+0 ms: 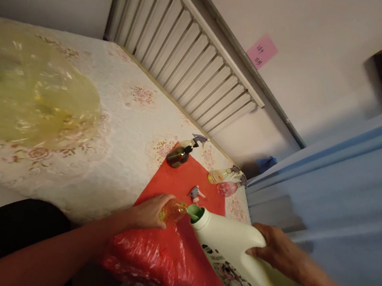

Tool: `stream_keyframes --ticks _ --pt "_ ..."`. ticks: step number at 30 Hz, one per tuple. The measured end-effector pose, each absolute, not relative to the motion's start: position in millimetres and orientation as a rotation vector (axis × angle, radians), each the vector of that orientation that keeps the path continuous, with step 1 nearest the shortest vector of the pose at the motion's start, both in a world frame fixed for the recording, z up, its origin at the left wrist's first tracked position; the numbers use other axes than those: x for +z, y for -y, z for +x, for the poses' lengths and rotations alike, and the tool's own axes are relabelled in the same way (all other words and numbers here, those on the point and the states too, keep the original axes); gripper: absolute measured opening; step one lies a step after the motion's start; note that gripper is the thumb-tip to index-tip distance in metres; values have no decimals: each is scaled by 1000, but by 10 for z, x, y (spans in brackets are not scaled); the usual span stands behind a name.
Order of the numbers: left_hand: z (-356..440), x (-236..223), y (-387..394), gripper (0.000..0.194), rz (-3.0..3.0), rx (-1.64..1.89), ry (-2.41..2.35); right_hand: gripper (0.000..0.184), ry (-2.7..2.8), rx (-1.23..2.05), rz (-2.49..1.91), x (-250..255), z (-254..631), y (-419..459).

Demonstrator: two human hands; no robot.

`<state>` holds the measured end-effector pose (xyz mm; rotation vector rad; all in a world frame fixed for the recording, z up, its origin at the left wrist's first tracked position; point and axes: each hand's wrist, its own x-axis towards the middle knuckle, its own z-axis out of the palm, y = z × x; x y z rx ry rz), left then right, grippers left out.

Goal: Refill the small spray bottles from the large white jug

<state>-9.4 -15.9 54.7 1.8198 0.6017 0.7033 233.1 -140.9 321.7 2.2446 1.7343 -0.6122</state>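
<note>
My left hand (154, 211) is closed around a small clear bottle (175, 210) with yellow-orange liquid in it. My right hand (277, 248) grips the handle of a large pale jug (230, 242) with a printed label, tilted on its side. The jug's green spout (195, 212) meets the small bottle's mouth; whether liquid is flowing I cannot make out. A loose grey and white spray trigger (196, 194) lies just beyond on the red plastic sheet (156, 190).
A dark spray bottle (178, 155) stands on the red sheet's far corner. Yellow (217, 175) and pink (227, 188) spray bottles stand to the right. A yellow plastic bag (36, 90) lies at left on the flowered tablecloth (124, 139). Behind are a radiator (189, 49) and, right, a blue curtain (346, 191).
</note>
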Motion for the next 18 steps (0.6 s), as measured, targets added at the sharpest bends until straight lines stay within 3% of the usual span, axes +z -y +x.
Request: stream_keyframes --ticks 18 --pt "-100 572 156 75 1824 712 -582 25 -1723 -652 2230 3252 2283 1382"
